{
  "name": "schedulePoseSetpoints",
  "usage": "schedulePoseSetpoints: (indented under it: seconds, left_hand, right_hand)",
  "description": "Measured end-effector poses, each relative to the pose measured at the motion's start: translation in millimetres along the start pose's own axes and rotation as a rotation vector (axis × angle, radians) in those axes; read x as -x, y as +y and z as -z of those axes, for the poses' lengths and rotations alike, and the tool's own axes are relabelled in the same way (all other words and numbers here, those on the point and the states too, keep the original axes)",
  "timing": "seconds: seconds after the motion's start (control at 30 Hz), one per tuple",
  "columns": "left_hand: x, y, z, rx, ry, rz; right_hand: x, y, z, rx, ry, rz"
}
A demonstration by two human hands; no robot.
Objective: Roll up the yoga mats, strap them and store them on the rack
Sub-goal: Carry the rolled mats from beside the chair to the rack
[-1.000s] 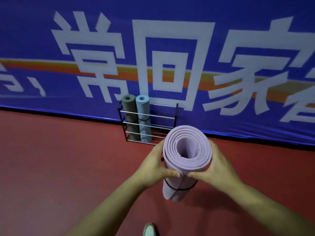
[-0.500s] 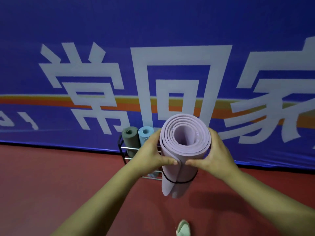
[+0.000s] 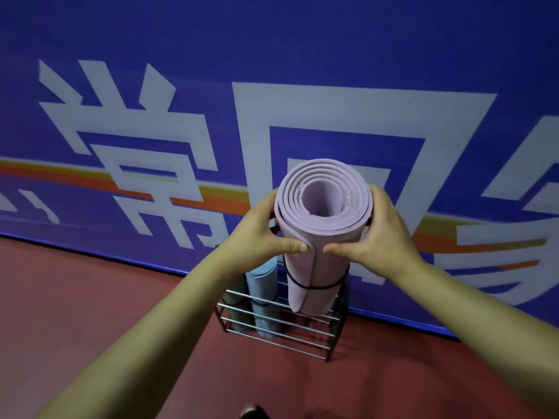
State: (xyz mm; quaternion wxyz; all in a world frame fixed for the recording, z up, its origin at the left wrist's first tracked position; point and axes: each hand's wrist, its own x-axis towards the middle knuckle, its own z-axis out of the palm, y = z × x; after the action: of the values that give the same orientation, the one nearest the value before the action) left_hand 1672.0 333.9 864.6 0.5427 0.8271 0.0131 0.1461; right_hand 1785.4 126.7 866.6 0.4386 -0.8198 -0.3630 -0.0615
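A rolled lilac yoga mat (image 3: 317, 267) stands upright in the air, bound low down by a thin black strap (image 3: 314, 286). My left hand (image 3: 257, 234) grips its upper left side and my right hand (image 3: 372, 237) grips its upper right side, thumbs on the near face. Its lower end hangs just over the right half of a metal wire rack (image 3: 272, 329) on the floor. In the rack's left half stand a rolled grey mat (image 3: 237, 309) and a rolled light blue mat (image 3: 263, 294); my left forearm hides their tops.
A large blue banner (image 3: 272, 71) with white characters and an orange stripe covers the wall right behind the rack. The floor (image 3: 90, 313) is dark red. The toe of a shoe (image 3: 252, 411) shows at the bottom edge.
The rack has come much nearer and now sits directly under the lilac mat. Both hands keep the same hold on the roll.
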Motion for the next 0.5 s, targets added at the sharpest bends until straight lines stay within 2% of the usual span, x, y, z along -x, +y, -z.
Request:
schedulePoseSetpoints:
  seconds: [0.5]
  left_hand:
    - [-135, -173, 43, 0.147, -0.162, 0.175]
  right_hand:
    - [-115, 81, -113, 0.053, -0.187, -0.29]
